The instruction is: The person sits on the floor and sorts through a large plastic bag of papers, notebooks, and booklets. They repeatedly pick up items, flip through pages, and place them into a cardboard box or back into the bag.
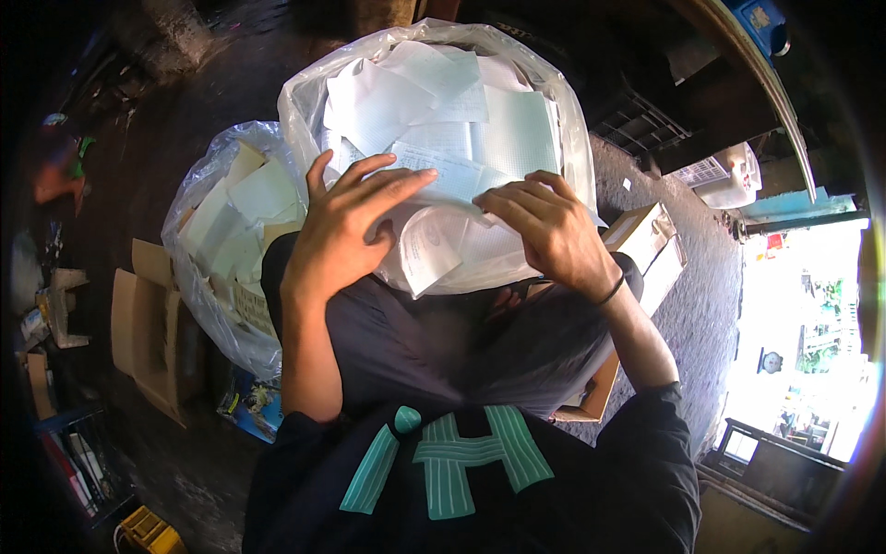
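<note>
A large clear plastic bag (574,120) full of loose paper sheets (406,92) stands in front of my crossed legs. Over its near side my left hand (343,226) hovers with fingers spread and nothing gripped. My right hand (549,226), a dark band on its wrist, has thumb and fingers pinched together on the edge of a thin paper sheet (498,242). Beside that sheet, a curled piece of paper (429,251) hangs toward my lap, below my left fingertips. Some sheets bear handwriting or fine grid lines.
To the left stands a smaller plastic bag of papers (263,194), with an open cardboard box (152,332) next to it. Another carton (641,245) is by my right knee. A dark crate (637,120) and white jug (734,175) are at far right. A person (60,171) is at far left.
</note>
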The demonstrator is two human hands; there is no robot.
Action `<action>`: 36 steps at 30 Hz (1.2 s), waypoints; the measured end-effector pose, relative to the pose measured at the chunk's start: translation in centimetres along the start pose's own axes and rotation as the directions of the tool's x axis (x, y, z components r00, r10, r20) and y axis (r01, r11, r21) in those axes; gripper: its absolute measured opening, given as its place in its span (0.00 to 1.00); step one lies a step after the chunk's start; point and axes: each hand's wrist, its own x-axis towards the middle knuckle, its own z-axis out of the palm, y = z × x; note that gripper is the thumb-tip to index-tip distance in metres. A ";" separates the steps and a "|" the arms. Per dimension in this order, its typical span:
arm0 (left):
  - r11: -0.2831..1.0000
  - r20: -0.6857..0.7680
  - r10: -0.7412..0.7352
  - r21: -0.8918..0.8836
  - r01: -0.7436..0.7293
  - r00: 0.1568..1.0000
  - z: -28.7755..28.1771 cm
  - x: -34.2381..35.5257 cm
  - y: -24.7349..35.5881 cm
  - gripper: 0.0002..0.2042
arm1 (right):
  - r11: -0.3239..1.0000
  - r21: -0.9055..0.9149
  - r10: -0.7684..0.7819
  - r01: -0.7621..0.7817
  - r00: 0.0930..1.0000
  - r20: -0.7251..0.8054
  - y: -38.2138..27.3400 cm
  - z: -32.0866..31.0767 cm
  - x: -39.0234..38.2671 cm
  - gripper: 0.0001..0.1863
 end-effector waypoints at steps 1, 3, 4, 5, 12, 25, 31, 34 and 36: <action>0.994 -0.021 0.034 0.102 -0.031 0.999 0.4 0.0 0.3 0.30 | 0.999 -0.004 -0.038 0.038 0.999 -0.033 -0.1 0.3 -0.4 0.24; 0.969 -0.057 0.126 0.219 -0.111 0.990 1.0 0.3 0.9 0.26 | 1.000 -0.011 0.007 -0.008 0.999 -0.034 -1.4 0.4 -1.1 0.22; 0.972 -0.035 0.135 0.201 -0.125 0.990 1.2 0.3 1.0 0.24 | 1.000 -0.008 0.027 -0.028 0.999 -0.036 -2.2 0.5 -1.4 0.22; 0.974 -0.014 0.143 0.182 -0.138 0.990 1.4 0.3 1.1 0.22 | 0.999 -0.013 0.041 -0.042 0.995 -0.090 -2.7 1.2 -1.9 0.19; 0.974 -0.157 0.223 0.068 -0.215 0.962 1.5 0.2 0.6 0.15 | 0.882 -0.007 0.450 -0.471 0.847 -0.283 -9.5 2.7 -2.1 0.23; 0.974 -0.441 0.224 0.080 -0.210 0.869 2.0 0.3 0.6 0.15 | 0.706 0.100 0.655 -0.701 0.593 -0.468 -10.6 3.0 2.1 0.23; 0.937 -0.470 0.350 0.165 -0.308 0.811 1.3 0.6 1.6 0.14 | 0.838 -0.041 0.427 -0.544 0.701 -0.572 -7.9 1.1 0.8 0.21; 0.943 -0.503 0.333 0.199 -0.268 0.798 0.6 0.7 1.5 0.14 | 0.901 -0.185 0.265 -0.393 0.834 -0.483 -6.7 -0.8 0.4 0.20; 0.938 -0.536 0.336 0.261 -0.227 0.774 0.2 1.6 1.5 0.15 | 0.921 -0.282 0.147 -0.269 0.910 -0.387 -5.6 -2.0 0.4 0.18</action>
